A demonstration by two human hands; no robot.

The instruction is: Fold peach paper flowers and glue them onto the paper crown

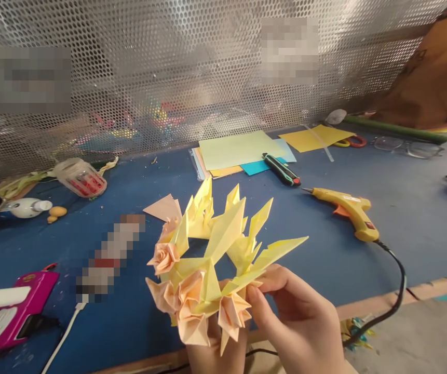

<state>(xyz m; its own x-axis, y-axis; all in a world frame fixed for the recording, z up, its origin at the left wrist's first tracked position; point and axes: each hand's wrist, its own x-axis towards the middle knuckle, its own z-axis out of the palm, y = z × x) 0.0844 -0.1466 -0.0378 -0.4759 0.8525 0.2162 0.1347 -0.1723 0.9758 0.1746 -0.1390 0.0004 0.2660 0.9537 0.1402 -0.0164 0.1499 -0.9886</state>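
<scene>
A ring-shaped origami wreath [225, 228] of pointed yellow paper leaves, with folded peach paper roses [190, 291] along its near and left sides, is held up above the front edge of the table. Beneath its near side is my left hand [217, 353], gripping from below, its fingers mostly hidden behind the roses. My right hand [301, 317] is closed, thumb and forefinger pinching the right near rim beside one peach rose. Pointing left on the table lies a yellow hot glue gun [350, 208], apart from both hands.
Behind the wreath are stacked coloured papers [236, 148] with a utility knife [281, 169] on top. Folded peach paper [164, 208], a clear plastic cup [81, 177] and a magenta device [16, 311] lie leftward. The glue gun's black cord [400, 280] hangs over the edge. A perforated metal screen [207, 67] rises behind.
</scene>
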